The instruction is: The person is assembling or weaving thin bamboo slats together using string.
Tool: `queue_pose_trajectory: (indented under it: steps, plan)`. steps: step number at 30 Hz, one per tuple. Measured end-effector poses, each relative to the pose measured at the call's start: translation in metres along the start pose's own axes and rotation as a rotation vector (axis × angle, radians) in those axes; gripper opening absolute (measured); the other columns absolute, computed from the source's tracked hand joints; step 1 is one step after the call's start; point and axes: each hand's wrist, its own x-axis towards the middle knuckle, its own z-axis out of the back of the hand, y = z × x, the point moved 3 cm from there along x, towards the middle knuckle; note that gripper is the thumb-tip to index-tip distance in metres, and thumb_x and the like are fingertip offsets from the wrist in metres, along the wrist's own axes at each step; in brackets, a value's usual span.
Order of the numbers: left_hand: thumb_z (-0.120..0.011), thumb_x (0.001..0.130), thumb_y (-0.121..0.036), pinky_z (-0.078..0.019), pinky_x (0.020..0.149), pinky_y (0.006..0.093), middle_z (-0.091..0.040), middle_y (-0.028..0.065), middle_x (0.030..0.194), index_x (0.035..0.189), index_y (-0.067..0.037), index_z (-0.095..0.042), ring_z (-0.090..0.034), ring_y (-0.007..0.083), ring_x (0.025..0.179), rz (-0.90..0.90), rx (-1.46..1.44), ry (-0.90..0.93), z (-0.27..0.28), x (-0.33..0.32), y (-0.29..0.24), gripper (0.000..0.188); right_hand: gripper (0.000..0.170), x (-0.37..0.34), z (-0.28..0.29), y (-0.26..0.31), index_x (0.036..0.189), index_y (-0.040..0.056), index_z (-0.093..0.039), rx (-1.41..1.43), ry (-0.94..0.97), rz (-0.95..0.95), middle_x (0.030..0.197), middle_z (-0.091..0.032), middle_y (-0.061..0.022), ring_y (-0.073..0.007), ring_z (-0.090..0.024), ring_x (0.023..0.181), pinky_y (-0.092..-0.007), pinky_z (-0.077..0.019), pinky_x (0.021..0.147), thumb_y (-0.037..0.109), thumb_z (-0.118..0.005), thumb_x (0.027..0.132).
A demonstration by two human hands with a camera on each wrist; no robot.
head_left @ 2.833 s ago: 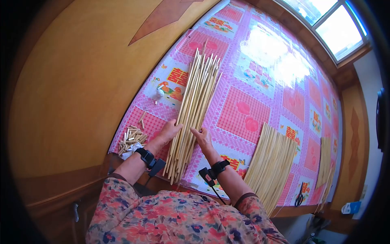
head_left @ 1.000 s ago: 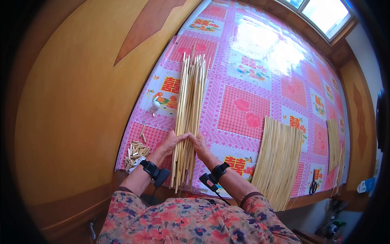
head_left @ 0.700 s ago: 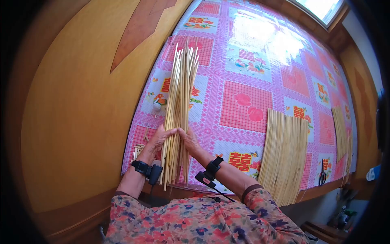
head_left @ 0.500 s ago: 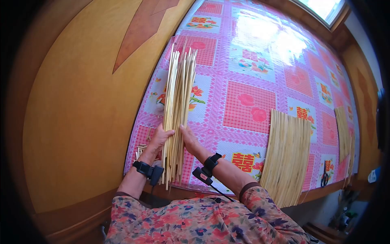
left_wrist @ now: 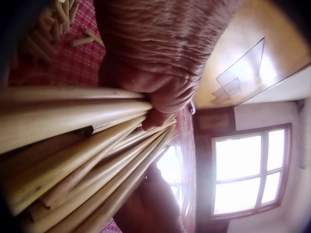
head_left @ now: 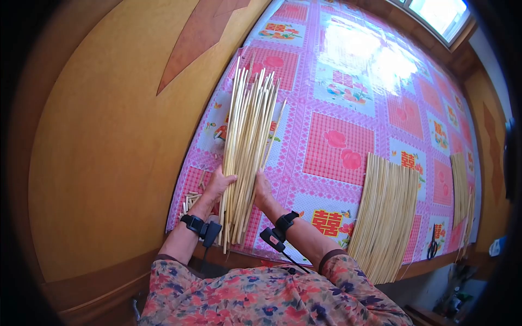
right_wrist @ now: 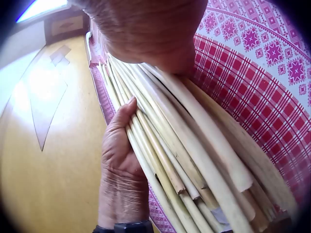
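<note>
A thick bundle of pale plant stalks (head_left: 247,141) lies lengthwise between my two hands, its far ends fanned out unevenly. My left hand (head_left: 217,185) grips its left side, the thumb laid over the top stalks; the right wrist view shows this thumb (right_wrist: 127,109) pressing on them. My right hand (head_left: 263,190) holds the right side, thumb along the edge, its other fingers hidden by the stalks. In the left wrist view the stalks (left_wrist: 92,174) run close beneath the camera. One stalk (head_left: 276,130) splays out to the right of the rest.
Short cut stalk pieces (head_left: 191,200) lie left of my left wrist. Right of me lies a flat row of stalks (head_left: 386,217), with scissors (head_left: 433,249) and a smaller row (head_left: 459,187) beyond. A patterned pink cover (head_left: 293,168) spreads over the surface, beside a wooden panel (head_left: 109,136).
The hands came close together around the bundle, shifted it left, then moved apart again. The far ends of the stalks now fan wider, one leaning out to the right.
</note>
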Motion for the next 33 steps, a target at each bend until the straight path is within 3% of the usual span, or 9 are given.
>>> queue_pose_trajectory:
  steps: [5,7,12,17,20,22,25,31,33]
  plan:
    - [-0.058,0.071,-0.005,-0.0461,0.079,0.0311,-0.058,0.0121,0.099,0.113,0.001,-0.044,-0.057,0.0198,0.087,-0.048,0.23,-0.021,-0.007,-0.01,-0.019,0.045,0.05,0.012,0.008,-0.01,0.116,-0.0002,-0.045,-0.009,-0.065,-0.039,0.102,-0.057,-0.0133,-0.0216,-0.059,0.09,-0.0337,-0.0489,0.077,0.04,-0.029,0.092]
    - [-0.058,0.07,-0.007,-0.0454,0.079,0.0318,-0.058,0.0133,0.099,0.114,0.001,-0.044,-0.057,0.021,0.087,-0.029,0.325,-0.041,-0.006,-0.009,-0.019,0.047,0.05,0.004,0.002,0.001,0.11,-0.0004,-0.049,-0.132,-0.104,-0.112,0.092,-0.059,-0.0111,-0.0183,-0.059,0.078,-0.0315,-0.049,0.069,0.042,-0.031,0.091]
    - [-0.055,0.068,-0.007,-0.0433,0.082,0.0381,-0.055,0.0244,0.101,0.121,0.001,-0.035,-0.055,0.0347,0.094,-0.246,0.582,-0.01,-0.011,-0.007,-0.018,0.057,0.051,0.02,0.016,-0.002,0.104,-0.0011,-0.053,-0.466,-0.017,-0.005,0.082,-0.059,-0.0088,-0.0144,-0.055,0.068,-0.0292,-0.045,0.058,0.045,-0.034,0.09]
    - [-0.051,0.069,-0.004,-0.0409,0.086,0.0425,-0.046,0.0312,0.109,0.126,0.005,-0.024,-0.049,0.0428,0.099,-0.264,0.81,-0.011,-0.017,-0.004,-0.005,0.063,0.052,0.031,0.02,-0.007,0.105,-0.0011,-0.053,-0.633,0.042,0.07,0.082,-0.058,-0.0088,-0.0141,-0.054,0.068,-0.0283,-0.0445,0.058,0.046,-0.036,0.089]
    - [-0.051,0.069,-0.003,-0.0398,0.088,0.0429,-0.041,0.0337,0.113,0.128,0.006,-0.018,-0.045,0.0445,0.104,-0.248,0.951,-0.012,-0.021,-0.005,-0.004,0.069,0.048,0.03,0.018,-0.006,0.107,-0.002,-0.051,-0.736,-0.034,0.021,0.085,-0.06,-0.0129,-0.021,-0.058,0.074,-0.0325,-0.046,0.062,0.041,-0.039,0.089]
    - [-0.053,0.068,-0.003,-0.0395,0.089,0.0421,-0.039,0.0349,0.115,0.13,0.007,-0.014,-0.043,0.0446,0.107,-0.18,1.011,0.002,-0.026,-0.006,-0.01,0.074,0.047,0.027,0.014,0.003,0.11,-0.0035,-0.05,-0.893,-0.044,0.162,0.096,-0.057,-0.0284,-0.04,-0.054,0.095,-0.0433,-0.0425,0.077,0.036,-0.039,0.087]
    - [-0.054,0.068,-0.004,-0.0394,0.09,0.0424,-0.037,0.0355,0.116,0.129,0.009,-0.014,-0.043,0.0444,0.106,-0.126,1.068,0.041,-0.034,-0.01,-0.015,0.074,0.043,0.014,0.017,0.016,0.108,-0.0029,-0.05,-1.166,-0.133,0.186,0.095,-0.057,-0.0281,-0.0406,-0.054,0.095,-0.0453,-0.0427,0.078,0.033,-0.044,0.085]
    - [-0.059,0.068,-0.014,-0.0372,0.091,0.0439,-0.043,0.0312,0.113,0.13,0.005,-0.016,-0.044,0.0425,0.106,-0.183,1.073,0.031,-0.033,-0.003,-0.006,0.078,0.042,0.002,0.014,0.037,0.11,-0.0028,-0.045,-1.023,-0.094,0.07,0.097,-0.055,-0.0293,-0.0433,-0.052,0.094,-0.0451,-0.0426,0.078,0.029,-0.05,0.083]
    - [-0.065,0.066,-0.019,-0.0367,0.092,0.0436,-0.045,0.0292,0.113,0.129,0.003,-0.019,-0.044,0.0416,0.106,-0.197,0.832,0.055,-0.03,0.003,-0.003,0.081,0.042,0.001,0.017,0.04,0.109,-0.0029,-0.045,-1.084,-0.101,0.127,0.095,-0.055,-0.0287,-0.0431,-0.053,0.092,-0.0452,-0.043,0.077,0.03,-0.051,0.083]
